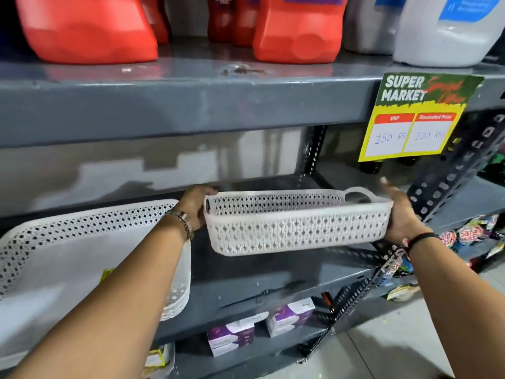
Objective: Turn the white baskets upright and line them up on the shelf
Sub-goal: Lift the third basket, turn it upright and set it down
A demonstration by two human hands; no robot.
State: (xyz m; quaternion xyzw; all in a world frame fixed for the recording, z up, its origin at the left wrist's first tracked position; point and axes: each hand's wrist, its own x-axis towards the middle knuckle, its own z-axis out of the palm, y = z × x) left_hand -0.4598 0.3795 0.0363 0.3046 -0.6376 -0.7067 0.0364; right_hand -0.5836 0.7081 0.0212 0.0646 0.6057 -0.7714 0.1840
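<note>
Both forearms are reaching forward from the near edge of the view toward the grey shelf (273, 272). At left, the left hand (195, 206) is gripping the left end of a white basket (297, 225), its fingers wrapped behind the end wall and mostly hidden. At right, the right hand (401, 214) is pressing flat against the opposite end, its fingers (389, 187) extended rather than curled; whether any are hooking under the rim cannot be told. Held between the two hands, the basket is sitting open side up and roughly level, hovering just above the shelf surface, with its far handle loop (358, 194) showing. A second white basket (90, 258) is lying tipped at near left, its perforated base facing the camera, apparently overhanging the shelf front. Judged from this position, the step in hand is setting down the upright one. Doing it well is likely requiring even pressure from both ends, a level descent, and a long side kept parallel to the shelf edge, leaving space at left for the tipped basket. A yellow price card (415, 116) is hanging from the upper shelf (191, 105) at far right.
</note>
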